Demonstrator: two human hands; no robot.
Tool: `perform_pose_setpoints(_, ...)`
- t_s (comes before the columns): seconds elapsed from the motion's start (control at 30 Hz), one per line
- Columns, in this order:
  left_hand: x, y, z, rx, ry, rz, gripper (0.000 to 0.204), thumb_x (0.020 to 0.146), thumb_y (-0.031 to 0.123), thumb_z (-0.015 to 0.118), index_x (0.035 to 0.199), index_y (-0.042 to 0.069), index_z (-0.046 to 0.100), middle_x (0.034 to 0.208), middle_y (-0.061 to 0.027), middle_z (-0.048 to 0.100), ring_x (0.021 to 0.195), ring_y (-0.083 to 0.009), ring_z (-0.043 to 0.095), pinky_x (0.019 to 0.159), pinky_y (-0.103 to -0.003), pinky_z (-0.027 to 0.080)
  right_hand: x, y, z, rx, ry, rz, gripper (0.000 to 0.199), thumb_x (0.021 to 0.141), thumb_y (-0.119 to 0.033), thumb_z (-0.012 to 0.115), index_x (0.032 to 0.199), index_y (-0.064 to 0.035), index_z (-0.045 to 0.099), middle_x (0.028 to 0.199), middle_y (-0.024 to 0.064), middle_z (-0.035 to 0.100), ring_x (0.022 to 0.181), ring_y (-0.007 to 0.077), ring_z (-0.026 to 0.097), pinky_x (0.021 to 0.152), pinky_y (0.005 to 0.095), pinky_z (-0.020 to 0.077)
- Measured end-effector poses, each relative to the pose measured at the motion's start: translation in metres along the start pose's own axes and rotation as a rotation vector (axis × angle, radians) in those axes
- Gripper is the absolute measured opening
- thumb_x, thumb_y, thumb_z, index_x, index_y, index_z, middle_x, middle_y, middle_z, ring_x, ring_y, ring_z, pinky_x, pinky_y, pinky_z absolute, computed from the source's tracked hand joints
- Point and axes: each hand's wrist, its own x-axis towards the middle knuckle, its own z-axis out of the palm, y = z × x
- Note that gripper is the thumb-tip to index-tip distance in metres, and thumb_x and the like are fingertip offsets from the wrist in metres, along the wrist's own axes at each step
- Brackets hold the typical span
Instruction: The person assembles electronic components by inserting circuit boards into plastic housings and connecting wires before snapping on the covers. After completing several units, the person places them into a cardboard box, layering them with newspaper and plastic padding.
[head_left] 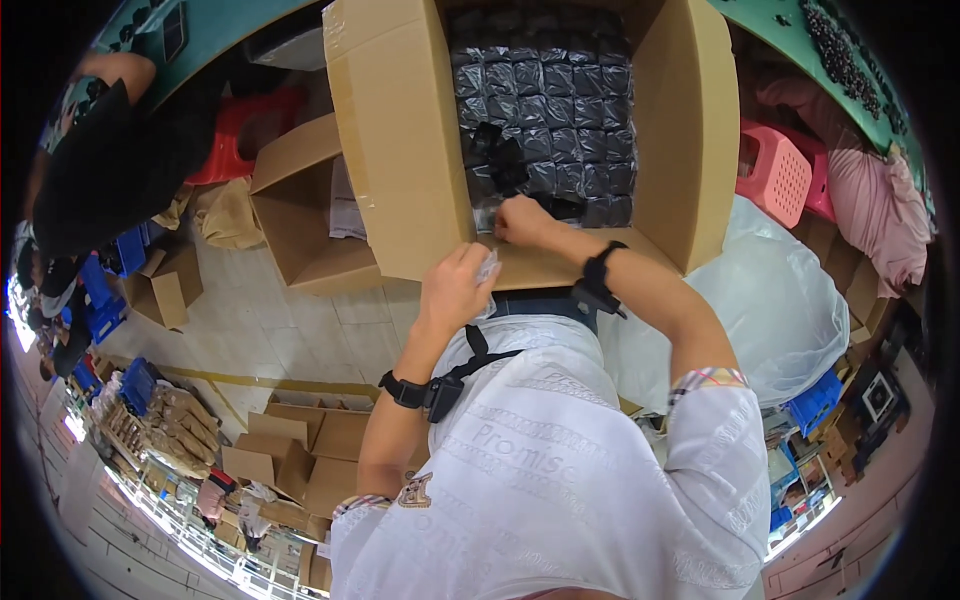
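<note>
A tall open cardboard box stands in front of me, with rows of dark parts wrapped in clear plastic packed inside. Several loose black pieces lie on top of these rows, toward the near left corner. My right hand reaches over the near wall into that corner. Its fingers are curled downward, and what they grip, if anything, is hidden. By the box's near left edge, my left hand is closed on a crumpled clear plastic bag.
Left of the box are a smaller open carton, a red stool and a person in black. On the right are a pink stool, a large translucent plastic sack and a green table bearing small dark parts.
</note>
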Motion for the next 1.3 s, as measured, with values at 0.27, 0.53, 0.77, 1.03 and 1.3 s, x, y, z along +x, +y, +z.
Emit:
perform_pose_setpoints(0.27, 0.017, 0.017, -0.001, 0.130, -0.032, -0.059, 0.026, 0.082, 0.022, 0.073, 0.103, 0.010, 0.064, 0.092, -0.0118, 0.066, 0.086, -0.0347, 0.067, 0.070, -0.044, 0.055, -0.091, -0.021, -0.071, 1.046, -0.033, -0.164, 0.016, 0.089, -0.012, 0.072, 0.096, 0.0027, 0.073, 0.090, 0.0051, 0.073, 0.082, 0.0094, 0.064, 0.082, 0.0261, 0.0525)
perform_pose_setpoints(0.53, -0.002, 0.028, -0.006, -0.161, 0.100, 0.072, 0.014, 0.076, 0.013, 0.070, 0.084, 0.004, 0.063, 0.093, -0.0100, 0.062, 0.078, -0.0349, 0.065, 0.067, -0.043, 0.053, -0.065, 0.047, -0.076, 0.466, 0.049, 0.041, 0.032, 0.086, -0.026, 0.076, 0.106, -0.0015, 0.070, 0.094, 0.0118, 0.074, 0.084, 0.0195, 0.070, 0.079, 0.0329, 0.0546)
perform_pose_setpoints(0.77, -0.015, 0.000, 0.001, -0.302, -0.046, -0.019, 0.015, 0.075, 0.009, 0.070, 0.083, -0.001, 0.061, 0.083, -0.0185, 0.064, 0.071, -0.0393, 0.061, 0.067, -0.042, 0.050, 0.005, 0.075, -0.045, -0.362, -0.119, 0.289, 0.040, 0.082, -0.041, 0.073, 0.103, -0.0062, 0.072, 0.104, 0.0200, 0.072, 0.100, 0.0360, 0.069, 0.087, 0.0438, 0.0566)
perform_pose_setpoints(1.03, -0.022, -0.003, 0.003, -0.275, -0.026, -0.132, 0.015, 0.073, 0.009, 0.067, 0.079, 0.001, 0.056, 0.077, -0.0193, 0.059, 0.073, -0.0422, 0.060, 0.063, -0.044, 0.048, -0.019, 0.101, -0.031, -0.286, -0.223, 0.286, 0.036, 0.078, -0.025, 0.069, 0.108, -0.0069, 0.072, 0.112, 0.0179, 0.070, 0.101, 0.0338, 0.070, 0.084, 0.0455, 0.0572)
perform_pose_setpoints(1.3, -0.001, 0.010, 0.008, -0.313, -0.067, -0.086, 0.016, 0.074, 0.009, 0.068, 0.079, 0.001, 0.055, 0.076, -0.0188, 0.059, 0.072, -0.0419, 0.059, 0.063, -0.044, 0.048, -0.055, 0.158, 0.022, -0.649, -0.449, -0.152, 0.020, 0.090, -0.018, 0.056, 0.099, -0.0138, 0.074, 0.118, 0.0065, 0.069, 0.094, 0.0292, 0.071, 0.074, 0.0432, 0.0582)
